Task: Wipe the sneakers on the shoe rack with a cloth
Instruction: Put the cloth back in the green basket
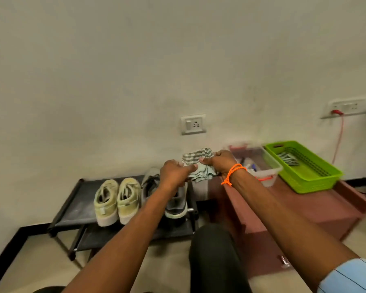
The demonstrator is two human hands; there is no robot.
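Note:
A checked grey-and-white cloth (197, 158) is bunched between both hands, above the right end of the black shoe rack (80, 206). My left hand (174, 173) pinches its lower left edge. My right hand (222, 162), with an orange thread at the wrist, grips its right side. On the rack's top shelf stand a pale yellow-green pair of sneakers (116, 199) and, to their right, a grey pair (151, 182), partly hidden by my left forearm.
A reddish cabinet (304, 208) stands right of the rack. On it sit a clear plastic box (262, 166) and a green basket (304, 168) holding another checked cloth. Wall sockets and a red cable are behind. My dark-clothed knee (216, 261) is below.

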